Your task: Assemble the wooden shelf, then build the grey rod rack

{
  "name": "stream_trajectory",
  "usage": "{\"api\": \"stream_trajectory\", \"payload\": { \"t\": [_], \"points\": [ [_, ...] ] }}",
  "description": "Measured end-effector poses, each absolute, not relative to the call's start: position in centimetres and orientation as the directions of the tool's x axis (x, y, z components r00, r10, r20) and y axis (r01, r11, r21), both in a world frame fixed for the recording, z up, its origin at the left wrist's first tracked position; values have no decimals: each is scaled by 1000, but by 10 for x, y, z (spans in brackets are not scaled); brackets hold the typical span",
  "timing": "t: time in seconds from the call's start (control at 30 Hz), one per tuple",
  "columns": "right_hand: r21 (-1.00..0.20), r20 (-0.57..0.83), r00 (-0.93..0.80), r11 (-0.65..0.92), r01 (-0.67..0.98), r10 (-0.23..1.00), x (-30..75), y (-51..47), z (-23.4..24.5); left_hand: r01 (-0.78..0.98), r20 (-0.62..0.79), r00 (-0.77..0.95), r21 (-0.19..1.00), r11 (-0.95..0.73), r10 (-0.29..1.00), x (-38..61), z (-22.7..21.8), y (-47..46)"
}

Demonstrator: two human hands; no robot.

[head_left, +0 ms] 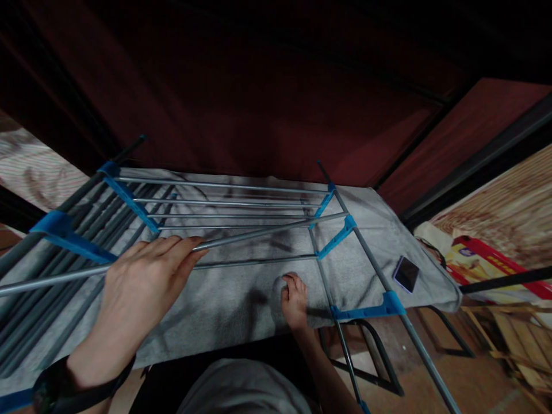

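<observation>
My left hand (149, 282), a dark band on its wrist, is wrapped around a long grey metal tube (259, 231). The tube slants across a rack of metal tubes and blue plastic brackets, its far right end meeting a blue bracket (338, 237). Beyond it, several thinner rods (233, 202) run between the left and right brackets. Low over the grey cloth (233, 305), my right hand (295, 296) has its fingers curled together. A faint roundish outline shows beside its fingertips, but I cannot make out what they hold. A lower blue bracket (366, 307) joins the right-hand uprights.
Several loose grey tubes (56, 276) lie at the left. A phone (406, 274) rests on the cloth at the right. Beyond that are a red and yellow package (487, 264) and a wooden frame (513, 333). A dark red panel (267, 103) rises behind the rack.
</observation>
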State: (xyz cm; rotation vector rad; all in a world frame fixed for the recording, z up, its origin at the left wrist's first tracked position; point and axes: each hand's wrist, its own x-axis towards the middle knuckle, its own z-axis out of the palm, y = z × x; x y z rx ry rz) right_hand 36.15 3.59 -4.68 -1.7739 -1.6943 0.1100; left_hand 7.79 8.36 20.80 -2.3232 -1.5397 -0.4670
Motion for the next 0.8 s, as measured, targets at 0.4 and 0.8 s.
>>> {"api": "stream_trajectory", "payload": {
  "t": [0.4, 0.8],
  "points": [
    [-520, 375, 156, 68, 851, 914, 362, 36, -45, 914, 414, 399, -106, -392, 818, 79, 198, 86],
    [-908, 213, 332, 60, 415, 919, 371, 44, -42, 906, 330, 424, -132, -403, 844, 99, 184, 75]
  ]
}}
